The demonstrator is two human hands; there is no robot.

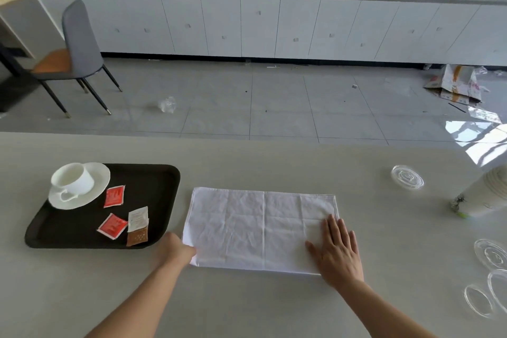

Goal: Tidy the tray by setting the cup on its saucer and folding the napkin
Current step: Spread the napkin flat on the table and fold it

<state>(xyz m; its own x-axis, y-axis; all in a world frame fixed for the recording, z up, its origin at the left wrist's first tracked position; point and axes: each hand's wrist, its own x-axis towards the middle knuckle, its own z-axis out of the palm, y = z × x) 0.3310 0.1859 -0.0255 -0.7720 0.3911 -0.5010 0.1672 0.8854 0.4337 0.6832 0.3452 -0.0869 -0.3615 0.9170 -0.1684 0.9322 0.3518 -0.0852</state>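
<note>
A white cup [73, 178] stands upright on its white saucer [96, 189] in the far left corner of the dark tray [159, 200]. Right of the tray, a white napkin [247, 228] lies on the table as a wide rectangle with fold creases. My left hand [175, 251] pinches the napkin's near left corner. My right hand [337, 250] lies flat, fingers spread, pressing on the napkin's near right corner.
Two red sachets [113, 196], a white one and a brown one lie on the tray. Clear plastic lids [407, 176] and a stack of paper cups [482, 195] sit on the table's right side. Beyond the table are a tiled floor, a grey chair and white cabinets.
</note>
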